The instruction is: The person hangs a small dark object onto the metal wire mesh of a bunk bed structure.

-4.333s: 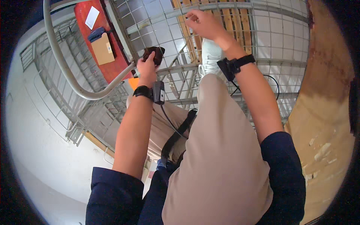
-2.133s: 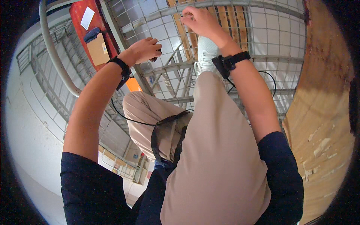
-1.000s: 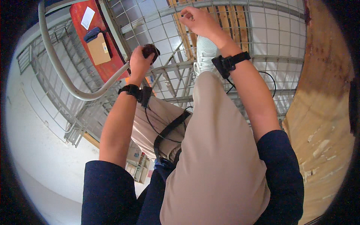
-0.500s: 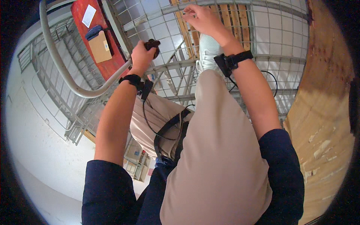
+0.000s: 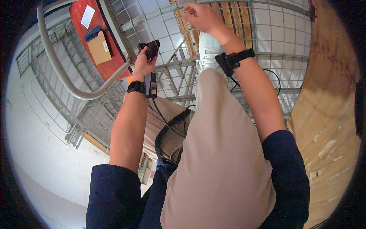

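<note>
My left hand (image 5: pixel 144 65) is closed around a dark brown, crumpled-looking item (image 5: pixel 151 49); its exact kind I cannot make out. It is held up in front of the wire mesh, left of my raised foot. My right hand (image 5: pixel 204 18) hovers above the toe of a white lace-up shoe (image 5: pixel 209 49), its fingers loosely bent with nothing visible between them. The shoe is on my foot, below a bent knee in beige trousers (image 5: pixel 221 152). Each wrist wears a black strap with a small device (image 5: pixel 150 86) and a cable.
Wire mesh (image 5: pixel 278 34) on a grey metal frame spreads under my foot, with wooden slats (image 5: pixel 242 23) behind it. At left, a curved grey tube (image 5: pixel 57 65) crosses near a red board (image 5: pixel 82 19) bearing cardboard (image 5: pixel 100 49). A wooden panel (image 5: pixel 331 114) stands at right.
My left hand has turned, and its forearm has swung rightward, the dark item now pointing more upward. My right hand has shifted slightly left with the fingers curled a little more.
</note>
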Tool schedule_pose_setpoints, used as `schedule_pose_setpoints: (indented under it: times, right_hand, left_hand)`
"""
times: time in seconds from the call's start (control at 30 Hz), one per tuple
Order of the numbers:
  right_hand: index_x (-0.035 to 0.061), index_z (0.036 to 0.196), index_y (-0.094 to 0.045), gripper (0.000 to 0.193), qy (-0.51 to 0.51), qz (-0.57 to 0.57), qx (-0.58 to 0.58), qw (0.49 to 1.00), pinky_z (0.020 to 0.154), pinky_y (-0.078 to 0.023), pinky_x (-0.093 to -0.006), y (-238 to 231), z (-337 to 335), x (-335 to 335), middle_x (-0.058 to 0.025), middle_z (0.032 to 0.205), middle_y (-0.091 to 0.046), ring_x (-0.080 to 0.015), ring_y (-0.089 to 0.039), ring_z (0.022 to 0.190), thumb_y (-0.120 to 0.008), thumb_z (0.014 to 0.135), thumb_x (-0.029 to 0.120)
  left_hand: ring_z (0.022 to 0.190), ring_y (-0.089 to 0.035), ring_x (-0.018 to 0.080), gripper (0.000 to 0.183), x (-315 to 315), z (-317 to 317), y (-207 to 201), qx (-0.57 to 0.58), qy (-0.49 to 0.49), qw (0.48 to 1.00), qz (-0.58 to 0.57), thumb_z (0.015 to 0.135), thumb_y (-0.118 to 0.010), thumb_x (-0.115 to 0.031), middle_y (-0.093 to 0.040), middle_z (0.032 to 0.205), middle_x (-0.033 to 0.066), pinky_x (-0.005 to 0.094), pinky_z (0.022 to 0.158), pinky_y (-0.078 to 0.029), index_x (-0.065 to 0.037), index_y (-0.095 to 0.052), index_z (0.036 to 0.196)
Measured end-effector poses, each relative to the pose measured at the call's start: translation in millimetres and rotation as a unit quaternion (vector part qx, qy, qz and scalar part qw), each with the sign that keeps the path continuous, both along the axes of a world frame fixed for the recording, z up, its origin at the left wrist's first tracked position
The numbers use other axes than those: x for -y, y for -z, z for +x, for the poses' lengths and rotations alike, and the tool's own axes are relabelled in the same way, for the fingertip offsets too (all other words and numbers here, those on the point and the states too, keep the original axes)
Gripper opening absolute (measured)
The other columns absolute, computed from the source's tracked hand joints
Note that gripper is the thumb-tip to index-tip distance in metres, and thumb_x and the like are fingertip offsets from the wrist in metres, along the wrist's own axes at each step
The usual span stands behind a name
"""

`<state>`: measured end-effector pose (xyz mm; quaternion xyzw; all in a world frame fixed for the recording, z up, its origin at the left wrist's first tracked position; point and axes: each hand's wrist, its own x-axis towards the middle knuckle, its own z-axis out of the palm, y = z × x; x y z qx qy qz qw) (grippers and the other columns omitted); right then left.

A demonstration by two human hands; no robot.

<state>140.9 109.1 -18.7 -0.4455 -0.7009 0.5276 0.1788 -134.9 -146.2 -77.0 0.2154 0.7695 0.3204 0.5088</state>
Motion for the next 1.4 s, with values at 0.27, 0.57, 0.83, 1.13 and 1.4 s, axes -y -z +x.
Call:
schedule_pose_setpoints:
  times: [0.27, 0.57, 0.83, 1.13, 1.4]
  right_hand:
    - [0.0077, 0.111, -0.067, 0.039, -0.003, 0.004, 0.009, 1.0, 0.082, -0.055, -0.0442, -13, 4, 1, -0.0164, 0.095, -0.073, -0.0349, -0.07, 0.09, -0.068, 0.085, 0.036]
    - [0.0086, 0.113, -0.067, 0.04, -0.001, -0.015, 0.004, 1.0, 0.083, -0.055, -0.0434, -10, 6, 2, -0.0174, 0.098, -0.072, -0.0347, -0.07, 0.093, -0.067, 0.086, 0.037]
    - [0.0089, 0.113, -0.066, 0.039, 0.001, -0.014, 0.004, 1.0, 0.082, -0.055, -0.0437, -13, 5, 1, -0.0173, 0.097, -0.072, -0.0341, -0.07, 0.092, -0.067, 0.086, 0.037]
    - [0.0071, 0.109, -0.067, 0.037, -0.007, 0.004, 0.011, 1.0, 0.081, -0.055, -0.0434, -11, 8, 1, -0.0167, 0.093, -0.073, -0.034, -0.071, 0.089, -0.068, 0.085, 0.035]
    - [0.0075, 0.111, -0.068, 0.04, -0.002, -0.001, 0.018, 1.0, 0.081, -0.056, -0.0437, -7, -2, 0, -0.0169, 0.094, -0.073, -0.0348, -0.071, 0.088, -0.068, 0.084, 0.037]
  left_hand:
    - [0.092, -0.066, 0.0329, 0.034, -66, 46, -106, -0.287, 0.146, 0.935, -0.151, 0.078, -0.079, -0.023, -0.068, 0.101, 0.0163, 0.0395, 0.076, -0.053, 0.001, -0.063, 0.096]
    - [0.102, -0.062, 0.039, 0.033, -90, 44, -136, -0.387, 0.485, 0.784, 0.025, 0.076, -0.073, -0.008, -0.064, 0.105, 0.016, 0.045, 0.087, -0.052, -0.002, -0.064, 0.107]
    - [0.08, -0.069, 0.0266, 0.035, -79, 36, -96, -0.301, 0.227, 0.917, -0.131, 0.079, -0.077, -0.014, -0.071, 0.093, 0.011, 0.0361, 0.069, -0.054, -0.002, -0.066, 0.109]
    - [0.079, -0.065, 0.0173, 0.038, -63, 43, -86, -0.016, -0.202, 0.964, -0.173, 0.083, -0.076, -0.018, -0.067, 0.097, 0.0104, 0.0298, 0.067, -0.052, 0.003, -0.062, 0.111]
    - [0.102, -0.063, 0.0213, 0.035, -9, 6, -24, -0.069, 0.06, 0.995, -0.045, 0.093, -0.067, -0.017, -0.066, 0.12, 0.0051, 0.0284, 0.091, -0.05, -0.005, -0.058, 0.124]
